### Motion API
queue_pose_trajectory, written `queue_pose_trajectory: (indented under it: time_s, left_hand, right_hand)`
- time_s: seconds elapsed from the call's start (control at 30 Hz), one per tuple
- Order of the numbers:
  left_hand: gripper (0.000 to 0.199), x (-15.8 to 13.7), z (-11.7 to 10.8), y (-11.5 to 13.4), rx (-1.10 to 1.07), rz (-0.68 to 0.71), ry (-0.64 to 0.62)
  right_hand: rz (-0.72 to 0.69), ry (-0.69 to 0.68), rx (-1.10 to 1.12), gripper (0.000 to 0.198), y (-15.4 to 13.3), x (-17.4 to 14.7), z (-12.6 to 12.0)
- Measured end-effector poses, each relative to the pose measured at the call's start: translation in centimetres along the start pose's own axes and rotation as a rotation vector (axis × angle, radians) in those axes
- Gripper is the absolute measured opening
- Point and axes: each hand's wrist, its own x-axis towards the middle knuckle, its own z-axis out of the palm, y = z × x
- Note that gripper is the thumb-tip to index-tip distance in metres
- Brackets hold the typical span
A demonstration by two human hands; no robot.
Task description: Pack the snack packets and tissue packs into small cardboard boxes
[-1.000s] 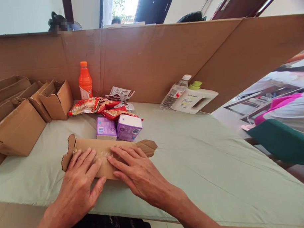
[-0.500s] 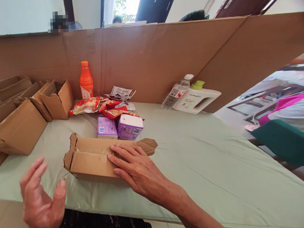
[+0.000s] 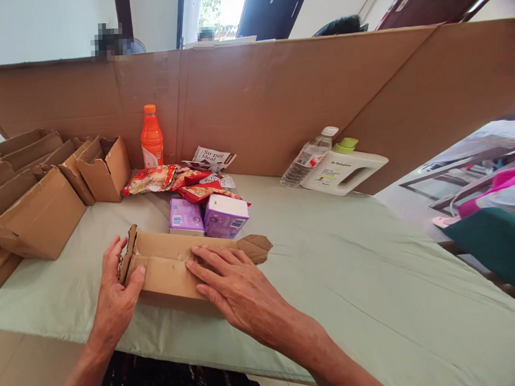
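A brown cardboard box [image 3: 163,269] lies on its side near the table's front edge, flaps sticking out at both ends. My right hand [image 3: 231,287] rests flat on its upper face, fingers stretched out. At the left end, my left hand [image 3: 117,282] is closed around the upright end flap [image 3: 128,254], thumb on the box's near edge and fingers on the flap's outer side. Just behind the box stand two purple-and-white packs [image 3: 227,216]. The inside of the box is hidden.
Open cardboard boxes [image 3: 42,212] crowd the left. Behind the packs are red snack packets [image 3: 202,192], printed cards [image 3: 209,158] and an orange bottle [image 3: 151,137]. A clear bottle [image 3: 302,163] leans against a white jug [image 3: 336,170] before the cardboard partition [image 3: 254,103].
My left hand has moved right and up from beside the box, closing on its left end flap, which now stands more upright. My right hand stays on the box.
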Motion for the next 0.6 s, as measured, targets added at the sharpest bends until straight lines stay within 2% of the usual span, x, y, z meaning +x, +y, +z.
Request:
queue_pose_trajectory:
  time_s: [0.23, 0.37, 0.5, 0.6]
  left_hand:
    - [0.044, 0.6, 0.4, -0.6, -0.01, 0.037, -0.082]
    - [0.045, -0.1, 0.4, -0.2, 0.01, 0.063, -0.054]
    - [0.043, -0.7, 0.6, 0.5, 0.165, 0.238, 0.014]
    - [0.044, -0.5, 0.4, 0.7, 0.246, 0.403, -0.012]
  right_hand:
    - [-0.007, 0.028, 0.023, 0.032, 0.0, -0.1, 0.1]
    - [-0.008, 0.048, 0.031, 0.032, -0.1, -0.1, 0.1]
    - [-0.013, 0.061, 0.031, 0.032, 0.0, -0.2, 0.3]
    - [0.002, 0.045, 0.03, 0.033, 0.1, -0.2, 0.4]
